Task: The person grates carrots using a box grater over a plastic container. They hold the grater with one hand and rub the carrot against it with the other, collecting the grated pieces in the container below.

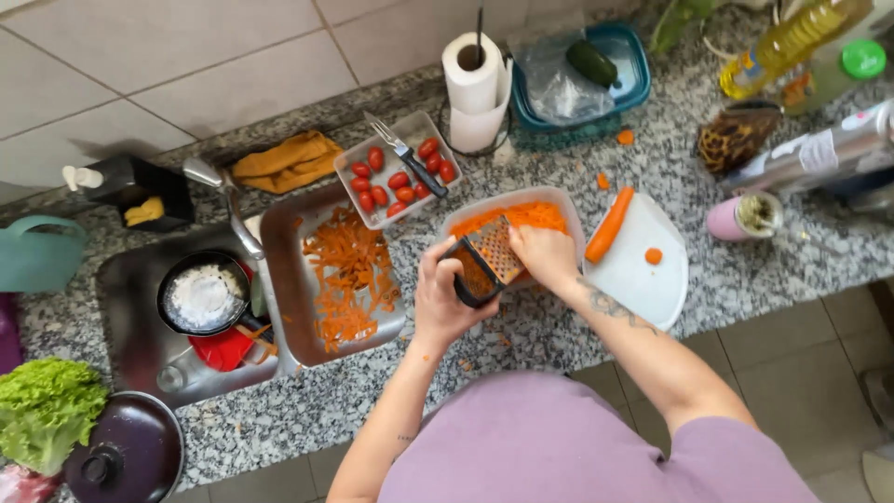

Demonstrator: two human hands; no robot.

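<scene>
Grating goes on in the head view: the left hand (445, 303) is clamped round the dark handle end of a box grater (486, 261), tilting it over a pale rectangular tub (559, 200) on the speckled worktop (726, 270), while the right hand (545, 256) is closed against the grater's face, apparently pressing a carrot piece there (the piece itself is hidden under the fingers). To do this well I judge that the grater's foot should stay braced inside the tub so the shreds fall in, strokes should be long and even, and the fingertips should lift clear as the piece gets short.

Counting, same view: one grater, one tub with orange shreds in it, one whole peeled carrot (609, 224) lying on one white cutting board (643, 270) just right of the tub, with one small carrot round (654, 255) beside it. One shallow tray (368, 210) behind the tub holds about ten or eleven cherry tomatoes (399, 180) and one knife (410, 160). One metal tray (289, 279) of carrot peelings sits to the left, next to one pan (203, 296) in the sink. One paper-towel roll (472, 79), one lettuce head (47, 410).
</scene>
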